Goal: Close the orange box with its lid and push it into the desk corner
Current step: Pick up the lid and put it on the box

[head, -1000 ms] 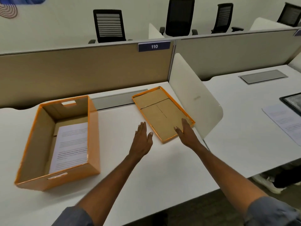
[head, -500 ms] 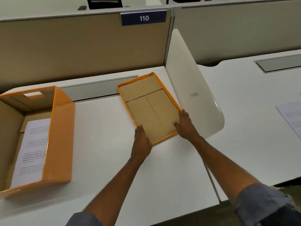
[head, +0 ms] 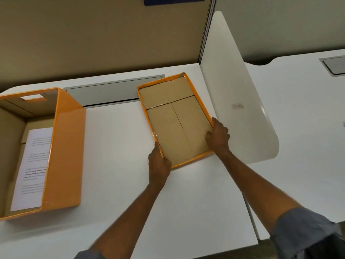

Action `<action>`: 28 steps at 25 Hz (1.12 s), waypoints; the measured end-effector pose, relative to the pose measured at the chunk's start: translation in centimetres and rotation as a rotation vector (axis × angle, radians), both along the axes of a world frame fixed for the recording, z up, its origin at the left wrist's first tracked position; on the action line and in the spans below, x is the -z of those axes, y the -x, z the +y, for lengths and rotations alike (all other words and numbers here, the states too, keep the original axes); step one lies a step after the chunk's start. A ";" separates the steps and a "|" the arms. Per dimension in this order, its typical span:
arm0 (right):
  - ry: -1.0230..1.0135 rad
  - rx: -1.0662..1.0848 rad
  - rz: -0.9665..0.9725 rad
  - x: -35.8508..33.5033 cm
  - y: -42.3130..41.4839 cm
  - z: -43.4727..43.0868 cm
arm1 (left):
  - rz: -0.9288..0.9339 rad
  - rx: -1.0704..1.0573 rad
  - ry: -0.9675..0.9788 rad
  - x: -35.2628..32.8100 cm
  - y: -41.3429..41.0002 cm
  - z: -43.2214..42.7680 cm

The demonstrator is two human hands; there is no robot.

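Observation:
The orange lid (head: 173, 116) lies upside down on the white desk (head: 115, 146), its brown cardboard inside facing up, close to the white side divider. My left hand (head: 158, 164) grips the lid's left rim near its front corner. My right hand (head: 218, 136) holds the right rim, thumb inside the lid. The open orange box (head: 63, 146) stands at the left, partly cut off by the frame edge, with a printed sheet (head: 31, 165) lying inside it.
A beige partition (head: 102, 34) closes the back of the desk and meets the white divider (head: 237, 101) at the back right corner. A grey cable flap (head: 112, 92) is set into the desk behind the lid. Another desk (head: 308, 118) lies beyond the divider.
Both hands went from hovering open near the lid's front end to gripping its two long rims. The view tilted down and closer, shifting the box to the left edge.

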State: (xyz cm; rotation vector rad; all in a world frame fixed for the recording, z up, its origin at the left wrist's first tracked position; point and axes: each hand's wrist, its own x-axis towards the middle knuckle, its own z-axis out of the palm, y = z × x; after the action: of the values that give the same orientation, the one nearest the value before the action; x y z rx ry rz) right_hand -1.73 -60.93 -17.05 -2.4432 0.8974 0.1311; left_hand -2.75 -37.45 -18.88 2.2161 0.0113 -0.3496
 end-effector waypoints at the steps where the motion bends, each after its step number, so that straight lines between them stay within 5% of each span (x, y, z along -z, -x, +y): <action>1: -0.039 0.048 0.012 -0.3 0.1 0.2 | 0.013 -0.042 -0.013 -0.2 -0.2 0.5; 9: -0.306 -0.048 -0.164 1.0 0.8 0.9 | -0.057 -0.133 0.114 -3.1 -0.6 6.5; 20: -0.814 -0.050 -0.398 -13.0 6.3 14.0 | -0.117 0.024 0.057 -6.7 0.6 17.7; 28: -0.941 0.138 -0.482 -17.8 8.8 27.6 | -0.699 0.613 -0.139 -15.1 5.7 22.3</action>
State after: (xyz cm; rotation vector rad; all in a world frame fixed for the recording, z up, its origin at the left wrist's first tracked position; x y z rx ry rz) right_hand -10.52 -33.30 0.78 -1.4394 0.5824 -0.0765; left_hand -8.49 -15.11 -3.81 2.3270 -1.0566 0.1246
